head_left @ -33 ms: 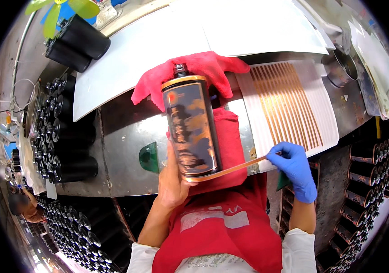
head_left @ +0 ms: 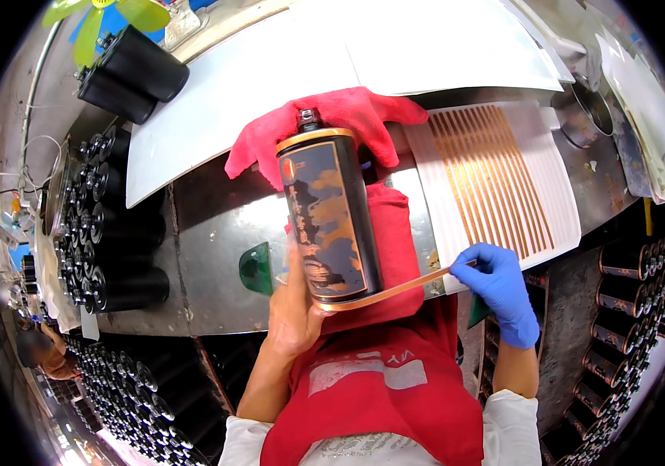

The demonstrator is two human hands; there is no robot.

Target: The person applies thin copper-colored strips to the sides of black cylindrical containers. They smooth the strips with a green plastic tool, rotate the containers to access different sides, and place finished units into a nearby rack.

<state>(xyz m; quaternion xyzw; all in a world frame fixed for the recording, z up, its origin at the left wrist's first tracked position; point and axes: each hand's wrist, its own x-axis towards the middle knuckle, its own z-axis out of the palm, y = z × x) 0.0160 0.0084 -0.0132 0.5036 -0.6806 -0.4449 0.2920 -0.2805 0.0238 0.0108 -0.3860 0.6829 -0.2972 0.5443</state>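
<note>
A black bottle point(head_left: 329, 225) with a grey and copper-gold printed front and a gold band around its top leans on pink-red cloths. My bare left hand point(head_left: 295, 311) grips its lower left side, the thumb close to the base. A thin gold strip point(head_left: 395, 292) runs along the bottle's bottom edge, and its loose end stretches out to the right. My blue-gloved right hand point(head_left: 496, 287) pinches that end between thumb and fingers. Under this hand shows a dark green piece point(head_left: 478, 311); whether the hand holds it, I cannot tell.
A white sheet point(head_left: 562, 202) with rows of gold strips point(head_left: 496, 179) lies at right. A green scraper point(head_left: 255, 269) rests left of the bottle. Black bottles point(head_left: 127, 287) crowd the left; printed ones point(head_left: 620, 295) stand at right. A metal cup point(head_left: 587, 116) sits far right.
My right hand has shifted slightly left toward the bottle, still pinching the strip's end. The bottle and my left hand stay almost in place.
</note>
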